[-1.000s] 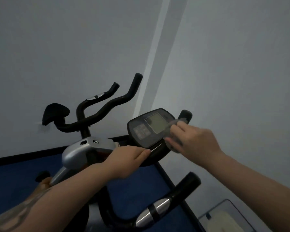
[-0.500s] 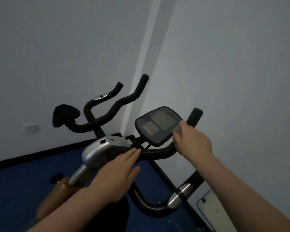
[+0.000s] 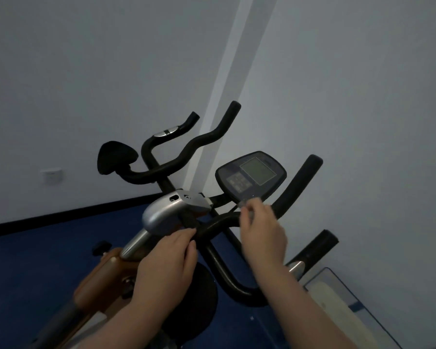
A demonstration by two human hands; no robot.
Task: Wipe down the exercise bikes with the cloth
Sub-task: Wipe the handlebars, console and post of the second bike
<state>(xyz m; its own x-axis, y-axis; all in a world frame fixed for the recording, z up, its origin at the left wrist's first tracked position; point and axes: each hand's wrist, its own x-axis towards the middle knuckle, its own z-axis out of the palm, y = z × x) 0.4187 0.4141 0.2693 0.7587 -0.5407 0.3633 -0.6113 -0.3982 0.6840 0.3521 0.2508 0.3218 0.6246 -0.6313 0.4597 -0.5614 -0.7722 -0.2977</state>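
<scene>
An exercise bike with black handlebars (image 3: 297, 182) and a dark console (image 3: 251, 175) with a grey screen stands in front of me. My right hand (image 3: 261, 233) pinches a small grey cloth (image 3: 247, 204) just under the console's lower edge, against the handlebar. My left hand (image 3: 168, 263) rests with fingers curled on the bar's black centre clamp, below the silver stem cover (image 3: 166, 210). A second bike's black handlebars (image 3: 186, 152) stand behind, near the wall.
Grey walls meet in a corner close behind the bikes. Blue floor (image 3: 35, 260) spreads to the left. A black flywheel disc (image 3: 199, 298) and orange frame (image 3: 98, 280) sit below. A flat pale panel (image 3: 342, 306) leans by the right wall.
My right hand slid with the cloth from the console's face down to its lower edge. My left hand left the console's rim and dropped to the bar's centre. The view pulled back.
</scene>
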